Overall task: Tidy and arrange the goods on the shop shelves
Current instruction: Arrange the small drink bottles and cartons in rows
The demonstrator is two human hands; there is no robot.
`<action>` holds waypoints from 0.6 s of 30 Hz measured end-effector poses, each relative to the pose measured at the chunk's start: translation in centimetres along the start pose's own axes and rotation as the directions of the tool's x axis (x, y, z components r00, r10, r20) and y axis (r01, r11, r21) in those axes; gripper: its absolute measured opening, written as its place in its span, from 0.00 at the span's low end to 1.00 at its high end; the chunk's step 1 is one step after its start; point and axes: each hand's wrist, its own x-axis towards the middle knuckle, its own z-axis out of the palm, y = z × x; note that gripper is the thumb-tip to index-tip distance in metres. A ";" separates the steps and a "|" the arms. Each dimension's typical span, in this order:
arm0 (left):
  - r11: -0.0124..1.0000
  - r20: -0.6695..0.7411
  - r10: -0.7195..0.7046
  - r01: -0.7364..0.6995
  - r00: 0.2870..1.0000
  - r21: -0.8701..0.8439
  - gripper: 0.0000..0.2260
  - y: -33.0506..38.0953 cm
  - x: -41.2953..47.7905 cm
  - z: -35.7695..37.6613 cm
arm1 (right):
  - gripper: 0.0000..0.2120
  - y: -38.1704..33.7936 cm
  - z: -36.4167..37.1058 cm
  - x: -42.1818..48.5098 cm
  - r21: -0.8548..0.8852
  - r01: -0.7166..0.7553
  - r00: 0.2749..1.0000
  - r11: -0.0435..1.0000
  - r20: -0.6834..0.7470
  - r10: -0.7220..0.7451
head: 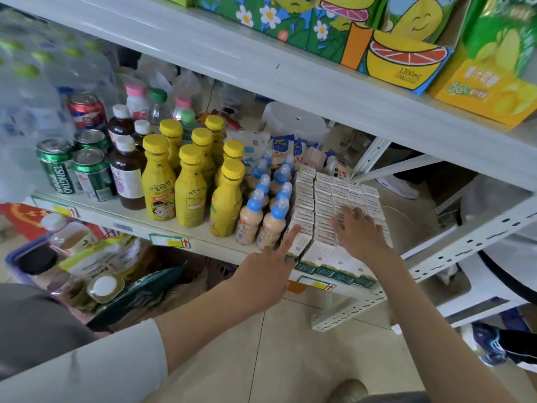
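1. We see a white metal shelf (174,228) running from the left centre to the lower right of the frame. A block of small white cartons with green-banded bases (325,199) sits at its right end, with the front row at the front lip.
2. Our right hand (360,231) lies flat on the carton tops at the near right of the block, fingers spread, grasping nothing.
3. Our left hand (267,274) is released and holds nothing. Its straight index finger touches the top edge of the block's front left corner.
4. Beige plastic bottles with blue caps (261,216) stand close against the block's left side.
5. Yellow plastic bottles with yellow caps (189,184) stand further left, then green metal cans (66,167) near the left edge.
6. A bare strip of shelf lies right of the block, up to the perforated white upright (465,245).
7. The upper white shelf board (290,68) hangs well above the cartons.
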 end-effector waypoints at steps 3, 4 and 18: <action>1.000 -0.003 0.001 -0.001 1.000 0.006 0.14 0.1 0.1 -0.1 | 0.25 0.0 0.0 0.2 0.010 -0.001 1.000 1.000 0.009 0.001; 1.000 -0.008 0.003 -0.002 1.000 0.010 0.14 0.2 0.1 -0.1 | 0.26 0.0 0.0 0.2 0.014 -0.003 1.000 1.000 0.015 0.003; 1.000 -0.020 0.013 -0.013 1.000 0.012 0.13 0.5 0.2 0.3 | 0.28 0.3 -0.5 0.0 0.010 0.028 0.999 1.000 0.032 -0.029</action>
